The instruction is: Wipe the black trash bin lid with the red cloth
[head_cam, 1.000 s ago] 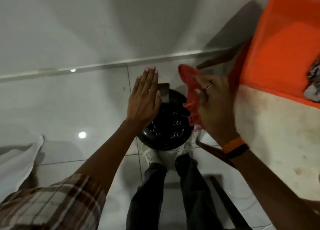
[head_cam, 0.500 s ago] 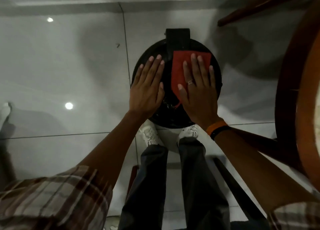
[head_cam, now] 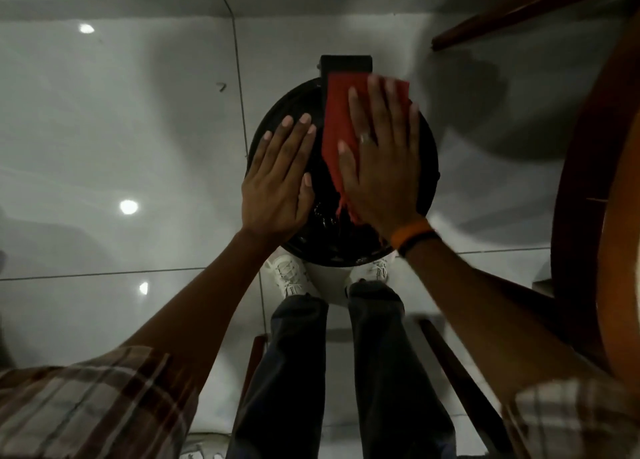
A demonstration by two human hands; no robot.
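A round black trash bin lid [head_cam: 424,167] is seen from directly above, standing on a pale glossy tiled floor [head_cam: 121,129] in which several ceiling lights are reflected. A black rectangular hinge block [head_cam: 345,64] is seen at the far edge of the lid. The red cloth [head_cam: 337,119] is spread flat on the far right part of the lid, its far edge lying over the hinge block and a frayed corner trailing toward the middle of the lid. The cloth is pressed down by the right hand [head_cam: 379,167], which is laid flat, palm down, with the fingers extended and slightly spread; nothing is gripped or pinched by it, and its fingertips are blurred. A ring is worn on one finger of that hand, and an orange band [head_cam: 410,231] beside a black band is worn at the wrist. The left hand [head_cam: 277,181] is laid flat on the left part of the lid, palm down, its fingers held straight and close together, just beside the cloth but apart from it. Checked sleeves [head_cam: 90,403] are seen on both forearms. Below the lid, white shoes [head_cam: 290,276] and dark trousers [head_cam: 287,372] are visible. A curved brown wooden piece of furniture [head_cam: 585,188] is seen at the right edge, well apart from the lid.
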